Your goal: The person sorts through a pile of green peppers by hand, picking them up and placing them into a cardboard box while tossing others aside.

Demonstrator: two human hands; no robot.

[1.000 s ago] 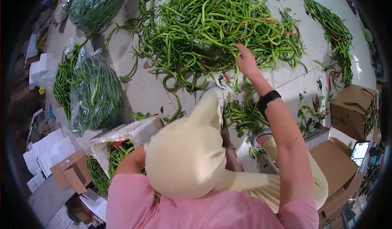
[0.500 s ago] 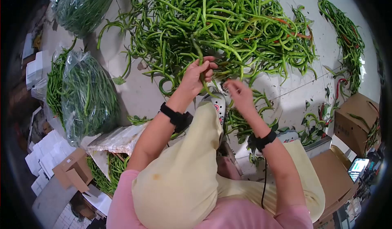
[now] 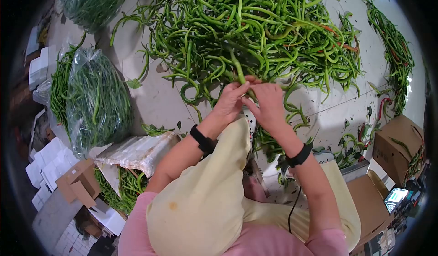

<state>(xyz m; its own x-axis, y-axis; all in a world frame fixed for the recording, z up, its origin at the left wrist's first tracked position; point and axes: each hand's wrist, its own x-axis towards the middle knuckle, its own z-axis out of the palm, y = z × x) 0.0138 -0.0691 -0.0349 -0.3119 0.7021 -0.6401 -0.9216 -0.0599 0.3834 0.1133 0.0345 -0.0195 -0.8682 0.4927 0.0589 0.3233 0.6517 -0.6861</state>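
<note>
A long green chili pepper (image 3: pixel 236 65) points away from me, its lower end inside my left hand (image 3: pixel 230 101), which is closed around it. My right hand (image 3: pixel 268 101) meets the left one at that lower end, with its thumb and fingers pinched together; what lies between them is hidden. Just beyond both hands spreads a large heap of green chili peppers (image 3: pixel 273 32), with a few red ones among them. Loose peppers and leaves lie on the floor (image 3: pixel 153 101) around the heap.
At the left stand clear plastic bags (image 3: pixel 98 101) filled with green peppers and a worn foam box (image 3: pixel 139 155). Cardboard boxes (image 3: pixel 397 137) and a lit phone (image 3: pixel 395 199) are at the right. Another row of peppers (image 3: pixel 388 41) lies at the far right.
My right hand has moved up and left to join my left hand at the pepper. The left hand has shifted slightly right, still holding the pepper. The view has tilted a little.
</note>
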